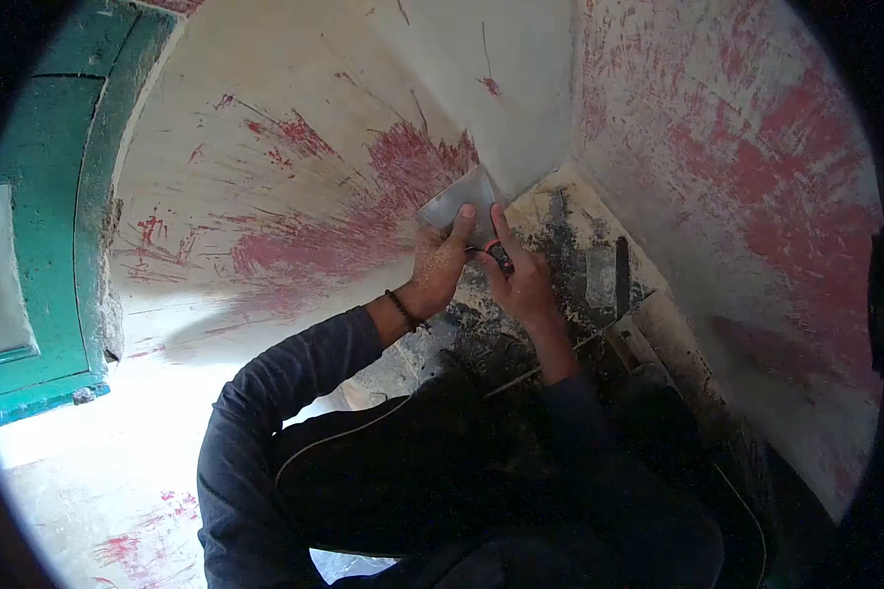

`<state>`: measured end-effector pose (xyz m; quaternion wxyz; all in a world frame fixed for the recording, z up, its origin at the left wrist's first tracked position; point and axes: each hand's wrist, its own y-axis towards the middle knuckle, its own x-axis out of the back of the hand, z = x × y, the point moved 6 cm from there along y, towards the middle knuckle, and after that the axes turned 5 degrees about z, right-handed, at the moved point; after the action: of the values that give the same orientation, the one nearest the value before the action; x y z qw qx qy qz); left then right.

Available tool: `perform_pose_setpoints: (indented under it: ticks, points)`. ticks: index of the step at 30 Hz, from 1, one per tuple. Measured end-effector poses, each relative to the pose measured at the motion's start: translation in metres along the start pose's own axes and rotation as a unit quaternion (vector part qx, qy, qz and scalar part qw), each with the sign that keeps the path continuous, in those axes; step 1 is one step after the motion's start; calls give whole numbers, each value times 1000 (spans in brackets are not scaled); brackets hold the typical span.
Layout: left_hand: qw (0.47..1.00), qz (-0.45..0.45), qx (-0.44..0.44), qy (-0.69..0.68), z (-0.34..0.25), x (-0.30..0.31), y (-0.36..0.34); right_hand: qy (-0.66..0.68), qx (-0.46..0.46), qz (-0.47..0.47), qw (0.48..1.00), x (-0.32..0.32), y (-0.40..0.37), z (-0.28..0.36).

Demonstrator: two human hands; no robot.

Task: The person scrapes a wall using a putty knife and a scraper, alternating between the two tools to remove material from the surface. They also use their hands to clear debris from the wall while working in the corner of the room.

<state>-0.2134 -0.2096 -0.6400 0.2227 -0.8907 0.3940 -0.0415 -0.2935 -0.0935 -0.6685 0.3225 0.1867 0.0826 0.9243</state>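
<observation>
A scraper [450,201] with a wide grey metal blade and a black-and-orange handle is held against or close to the scratched wall [304,187], low down near the corner. My left hand [437,267] grips it from the left, thumb lying on the blade and the other fingers hidden behind. Wrapped on the handle from the right is my right hand [527,287], its index finger stretched along the blade's edge. Red paint remnants and scratches surround the blade on the wall. Pale dust clings to my left hand.
To the right, a second wall [717,167] with patchy red paint meets the first in a corner. Dusty debris [560,221] covers the floor there, where a dark elongated object [622,277] lies. A green door [44,216] stands at the left. My bent legs [393,471] fill the foreground.
</observation>
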Motion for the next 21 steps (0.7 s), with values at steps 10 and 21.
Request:
perform_pose_setpoints:
  ticks: [10,21]
  points:
    - [998,5,-49,-26,0,1,3,-1,-26,19,999,3,0,-4]
    - [1000,29,-6,6,21,11,8,3,1,12,1000,2,0,-18]
